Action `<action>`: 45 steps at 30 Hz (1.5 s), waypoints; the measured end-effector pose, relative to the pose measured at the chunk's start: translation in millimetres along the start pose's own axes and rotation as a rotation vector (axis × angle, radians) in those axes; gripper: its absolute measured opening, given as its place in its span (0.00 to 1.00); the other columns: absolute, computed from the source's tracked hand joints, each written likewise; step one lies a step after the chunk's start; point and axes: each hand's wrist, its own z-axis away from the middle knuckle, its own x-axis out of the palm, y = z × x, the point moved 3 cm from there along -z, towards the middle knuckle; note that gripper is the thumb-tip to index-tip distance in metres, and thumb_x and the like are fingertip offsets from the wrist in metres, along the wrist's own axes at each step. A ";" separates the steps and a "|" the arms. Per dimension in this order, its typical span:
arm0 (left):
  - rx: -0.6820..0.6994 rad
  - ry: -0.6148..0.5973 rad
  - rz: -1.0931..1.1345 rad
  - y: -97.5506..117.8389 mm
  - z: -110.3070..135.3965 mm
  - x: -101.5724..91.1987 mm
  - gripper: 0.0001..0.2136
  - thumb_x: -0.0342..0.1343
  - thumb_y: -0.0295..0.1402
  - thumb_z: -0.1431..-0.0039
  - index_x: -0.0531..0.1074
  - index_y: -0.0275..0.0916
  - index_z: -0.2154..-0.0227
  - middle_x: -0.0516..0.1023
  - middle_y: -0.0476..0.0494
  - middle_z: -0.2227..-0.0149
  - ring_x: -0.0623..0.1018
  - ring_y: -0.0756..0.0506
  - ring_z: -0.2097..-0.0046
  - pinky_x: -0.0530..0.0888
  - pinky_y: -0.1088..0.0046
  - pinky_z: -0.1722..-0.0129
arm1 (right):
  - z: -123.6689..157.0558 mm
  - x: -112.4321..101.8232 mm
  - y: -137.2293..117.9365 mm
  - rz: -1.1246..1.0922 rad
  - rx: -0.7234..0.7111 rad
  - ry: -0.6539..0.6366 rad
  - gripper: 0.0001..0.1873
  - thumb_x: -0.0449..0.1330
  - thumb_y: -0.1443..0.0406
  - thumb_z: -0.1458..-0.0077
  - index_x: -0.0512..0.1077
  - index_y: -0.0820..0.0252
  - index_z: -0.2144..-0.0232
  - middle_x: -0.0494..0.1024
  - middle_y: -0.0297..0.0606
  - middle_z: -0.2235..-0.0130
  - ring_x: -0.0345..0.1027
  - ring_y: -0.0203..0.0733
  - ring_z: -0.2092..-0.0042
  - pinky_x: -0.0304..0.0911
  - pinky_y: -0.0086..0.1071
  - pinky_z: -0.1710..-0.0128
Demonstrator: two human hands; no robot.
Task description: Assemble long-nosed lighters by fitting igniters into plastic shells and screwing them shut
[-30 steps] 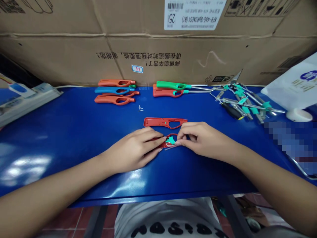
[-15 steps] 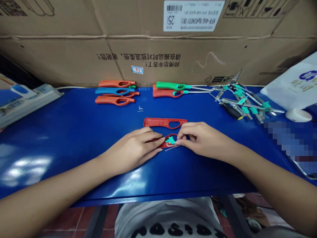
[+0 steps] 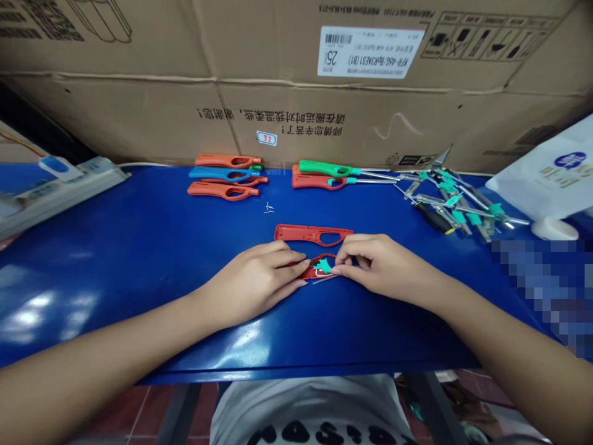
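Note:
On the blue table (image 3: pixel 139 247) lies a red lighter shell half (image 3: pixel 317 267), mostly covered by my hands. My left hand (image 3: pixel 257 281) rests flat on it and pins it down. My right hand (image 3: pixel 375 266) pinches a small teal trigger piece (image 3: pixel 323 266) set in the shell's opening. A thin metal rod (image 3: pixel 324 279) pokes out just below the shell. A second red shell half (image 3: pixel 312 234) lies open just beyond my hands.
Orange and blue lighter handles (image 3: pixel 225 176) lie at the back left. A green and a red lighter (image 3: pixel 327 174) sit at the back centre, a heap of metal rods with teal parts (image 3: pixel 454 201) at the right. Cardboard boxes (image 3: pixel 296 93) wall the back. A power strip (image 3: pixel 60 179) is at the left.
The camera has tilted slightly, shifting the scene down. My hands stay on the red shell with little movement.

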 end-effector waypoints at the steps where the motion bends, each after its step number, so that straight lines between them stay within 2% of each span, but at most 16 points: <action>1: -0.001 -0.001 -0.005 0.3 -0.4 -0.1 0.13 0.51 0.33 0.28 0.78 0.35 0.50 0.83 0.38 0.54 0.80 0.41 0.53 0.80 0.62 0.52 | 0.1 0.1 -0.3 0.001 0.001 -0.002 0.06 0.63 0.65 0.39 0.77 0.60 0.69 0.77 0.35 0.70 0.64 0.34 0.71 0.57 0.29 0.69; 5: 0.007 -0.027 -0.063 2.1 -1.4 -0.8 0.13 0.50 0.33 0.27 0.78 0.36 0.51 0.83 0.39 0.53 0.80 0.41 0.52 0.80 0.62 0.53 | 1.4 -2.2 -2.9 0.013 -0.004 -0.006 0.06 0.62 0.65 0.39 0.77 0.60 0.68 0.77 0.35 0.69 0.65 0.34 0.70 0.58 0.29 0.69; 9: 0.018 -0.056 -0.121 3.2 0.1 -0.9 0.13 0.51 0.32 0.28 0.78 0.35 0.49 0.83 0.39 0.50 0.81 0.40 0.52 0.80 0.60 0.53 | 2.9 -6.7 -4.4 -0.005 -0.056 -0.012 0.08 0.59 0.65 0.35 0.77 0.60 0.65 0.79 0.37 0.65 0.69 0.36 0.65 0.60 0.29 0.65; 12: 0.038 -0.039 -0.114 3.5 1.7 -1.6 0.13 0.51 0.31 0.28 0.77 0.34 0.49 0.82 0.39 0.50 0.81 0.40 0.51 0.80 0.60 0.51 | 3.6 -8.4 -4.4 0.005 -0.109 -0.038 0.08 0.58 0.65 0.34 0.77 0.60 0.63 0.79 0.37 0.62 0.69 0.36 0.63 0.60 0.30 0.64; 17: 0.054 0.014 -0.114 3.1 2.6 -4.7 0.12 0.52 0.31 0.28 0.78 0.34 0.50 0.83 0.41 0.51 0.82 0.41 0.52 0.80 0.62 0.51 | 3.6 -8.6 -4.1 0.049 -0.126 -0.074 0.07 0.59 0.67 0.36 0.77 0.59 0.62 0.78 0.36 0.63 0.68 0.35 0.66 0.59 0.30 0.66; 28: 0.084 0.008 -0.204 5.7 -0.8 -0.5 0.13 0.50 0.31 0.27 0.79 0.33 0.54 0.84 0.42 0.54 0.82 0.42 0.55 0.81 0.63 0.57 | 3.4 -5.0 -3.8 0.068 -0.177 -0.020 0.08 0.57 0.66 0.34 0.77 0.61 0.62 0.78 0.37 0.63 0.69 0.35 0.65 0.60 0.29 0.65; 32: 0.084 0.024 -0.209 4.7 1.3 0.6 0.13 0.51 0.32 0.28 0.79 0.33 0.53 0.84 0.43 0.53 0.82 0.41 0.54 0.81 0.62 0.57 | 0.5 -10.1 4.5 0.066 -0.157 0.089 0.09 0.57 0.65 0.34 0.77 0.60 0.60 0.77 0.38 0.63 0.69 0.36 0.65 0.61 0.29 0.65; 36: 0.081 0.060 -0.183 2.3 3.4 -0.3 0.12 0.53 0.32 0.29 0.78 0.32 0.51 0.84 0.41 0.51 0.82 0.41 0.53 0.81 0.62 0.55 | -2.8 -28.1 23.8 0.219 -0.029 0.298 0.14 0.55 0.65 0.35 0.75 0.60 0.51 0.77 0.39 0.63 0.67 0.38 0.69 0.61 0.32 0.67; 39: 0.080 0.077 -0.152 1.6 4.0 -3.5 0.13 0.52 0.31 0.29 0.76 0.32 0.48 0.83 0.41 0.49 0.81 0.41 0.53 0.80 0.62 0.54 | -1.8 -47.6 42.7 0.328 0.190 0.439 0.17 0.53 0.67 0.38 0.74 0.60 0.49 0.73 0.35 0.72 0.67 0.41 0.72 0.61 0.34 0.68; 40: 0.085 0.074 -0.140 1.9 4.0 -4.8 0.13 0.53 0.31 0.29 0.75 0.32 0.47 0.82 0.41 0.49 0.81 0.41 0.52 0.80 0.62 0.53 | -0.3 -54.3 48.7 0.379 0.273 0.460 0.19 0.52 0.68 0.39 0.73 0.61 0.48 0.74 0.36 0.72 0.69 0.43 0.71 0.62 0.35 0.68; 42: 0.093 0.057 -0.121 2.8 4.1 -7.1 0.14 0.53 0.29 0.30 0.74 0.34 0.46 0.81 0.43 0.47 0.80 0.41 0.51 0.79 0.62 0.53 | 4.0 -67.6 59.0 0.524 0.425 0.448 0.23 0.52 0.70 0.41 0.70 0.62 0.44 0.77 0.45 0.61 0.73 0.49 0.63 0.64 0.38 0.63; 44: 0.100 0.022 -0.113 3.7 4.3 -8.3 0.14 0.53 0.28 0.31 0.74 0.35 0.45 0.81 0.44 0.47 0.80 0.40 0.50 0.79 0.61 0.53 | 10.1 -79.6 70.0 0.674 0.611 0.345 0.25 0.53 0.67 0.40 0.67 0.64 0.41 0.73 0.56 0.46 0.72 0.58 0.52 0.65 0.43 0.58; 45: 0.103 0.002 -0.110 4.0 4.3 -8.5 0.14 0.53 0.28 0.31 0.74 0.35 0.45 0.81 0.44 0.47 0.79 0.40 0.50 0.79 0.61 0.53 | 13.9 -85.0 76.5 0.699 0.723 0.276 0.25 0.52 0.66 0.39 0.66 0.66 0.41 0.70 0.60 0.43 0.71 0.61 0.49 0.65 0.45 0.56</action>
